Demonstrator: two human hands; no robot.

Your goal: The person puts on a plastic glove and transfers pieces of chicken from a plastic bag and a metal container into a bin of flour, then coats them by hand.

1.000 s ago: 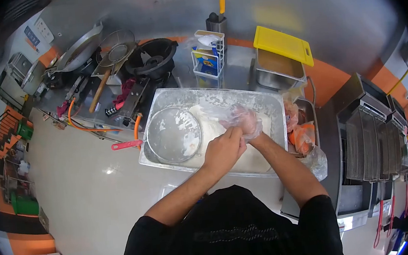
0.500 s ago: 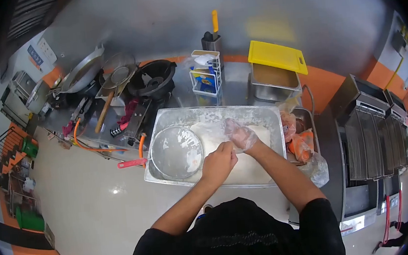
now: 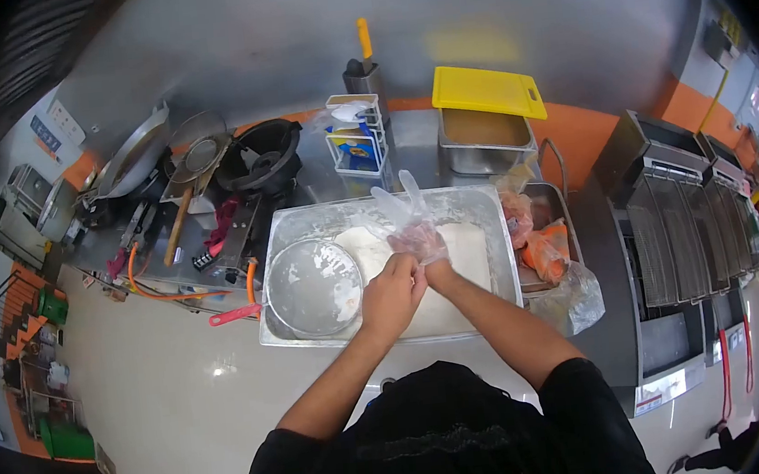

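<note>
My right hand [image 3: 422, 244] is inside a clear plastic glove [image 3: 401, 200], whose fingers stick up loose beyond my own. Through the film my right fingers look stretched out, though creases blur them. My left hand [image 3: 392, 292] is closed, pinching the glove's cuff near my right wrist. Both hands are above a large metal tray [image 3: 288, 221] of white flour [image 3: 466, 261]. At the tray's left side lies a round sieve [image 3: 314, 287], dusted white, with a red handle [image 3: 235, 315] that juts past the rim.
Beyond the tray stand a white wire rack [image 3: 357, 139], a knife holder [image 3: 365, 81] and a metal container [image 3: 487, 146] under a yellow lid [image 3: 487, 92]. Plastic bags [image 3: 546, 253] fill a tray at right. Black cookware [image 3: 259, 157] and a wok [image 3: 135, 151] are at left; fryer baskets [image 3: 686, 239] hang right.
The glove's empty fingers now stand upright above my right hand, where before they were bunched. My left hand stays at the cuff. The view has shifted slightly.
</note>
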